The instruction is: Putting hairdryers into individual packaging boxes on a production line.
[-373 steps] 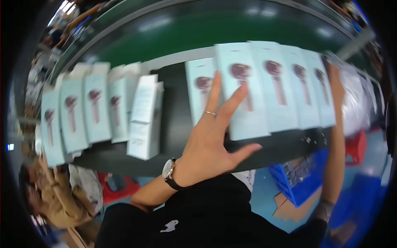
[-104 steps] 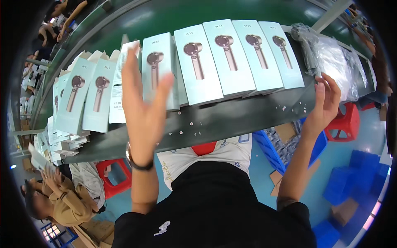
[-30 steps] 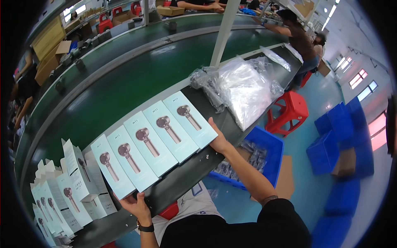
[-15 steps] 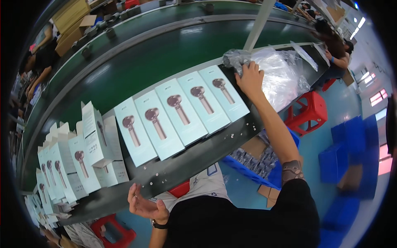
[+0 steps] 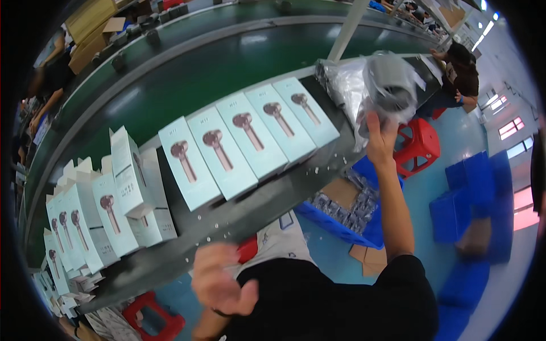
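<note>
Trainee: Where is the wrapped item located?

Instructor: The grey, rounded object wrapped in clear plastic [image 5: 390,85] is held in the right hand [image 5: 382,136] at the far right of the dark counter [image 5: 244,211], in front of the heap of crumpled clear plastic bags [image 5: 348,85]. The object is slightly blurred.

Trainee: What has been changed since half a second ago?

Instructor: At that time the right hand was placed on grey wrapped material just beside the row of five pale-green rectangular cardboard boxes [image 5: 250,146]. It has since been shifted to the right. The row itself is left in the same order, overlapping and laid with the printed faces up; a second ago, its two ends were touched by the hands.

Trainee: How are the fingers set?

Instructor: On the right hand, the fingers are closed around the object, though most are hidden by it. On the left hand [image 5: 224,279], blurred, they are loosely bent and the thumb is held apart. That hand has been drawn nearer to the torso.

Trainee: What is found at the left?

Instructor: Pale-green cartons with raised flaps [image 5: 122,227] are stood in a cluster.
</note>
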The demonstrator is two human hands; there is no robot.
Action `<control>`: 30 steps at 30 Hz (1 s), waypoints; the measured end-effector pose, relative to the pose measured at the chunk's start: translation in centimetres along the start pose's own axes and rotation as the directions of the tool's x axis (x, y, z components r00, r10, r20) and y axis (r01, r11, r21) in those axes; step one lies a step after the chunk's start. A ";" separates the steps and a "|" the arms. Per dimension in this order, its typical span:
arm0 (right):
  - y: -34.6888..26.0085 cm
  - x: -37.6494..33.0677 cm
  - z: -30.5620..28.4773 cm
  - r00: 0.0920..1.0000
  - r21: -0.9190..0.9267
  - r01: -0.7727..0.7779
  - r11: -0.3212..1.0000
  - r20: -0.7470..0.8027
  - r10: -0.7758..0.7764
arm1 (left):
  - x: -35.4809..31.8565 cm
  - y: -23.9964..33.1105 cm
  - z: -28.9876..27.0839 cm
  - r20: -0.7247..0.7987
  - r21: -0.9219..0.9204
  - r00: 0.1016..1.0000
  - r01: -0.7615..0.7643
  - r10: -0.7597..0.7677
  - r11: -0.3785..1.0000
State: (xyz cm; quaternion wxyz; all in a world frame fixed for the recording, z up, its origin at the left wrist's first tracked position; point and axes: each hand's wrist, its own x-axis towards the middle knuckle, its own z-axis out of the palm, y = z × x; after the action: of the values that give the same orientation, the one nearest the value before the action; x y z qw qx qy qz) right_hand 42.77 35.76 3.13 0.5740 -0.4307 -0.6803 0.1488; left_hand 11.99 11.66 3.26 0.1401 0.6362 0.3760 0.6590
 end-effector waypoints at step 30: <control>-17.6 -15.1 9.2 0.936 0.478 -0.234 0.847 0.347 0.063 | 3.8 2.7 -5.1 0.182 0.478 0.921 0.224 -0.345 0.849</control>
State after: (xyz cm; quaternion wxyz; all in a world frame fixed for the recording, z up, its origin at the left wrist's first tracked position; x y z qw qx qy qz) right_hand 26.64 16.77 2.82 0.5369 -0.2850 -0.6637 0.4359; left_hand 7.43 10.76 8.36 0.1350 0.6687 0.5865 0.4366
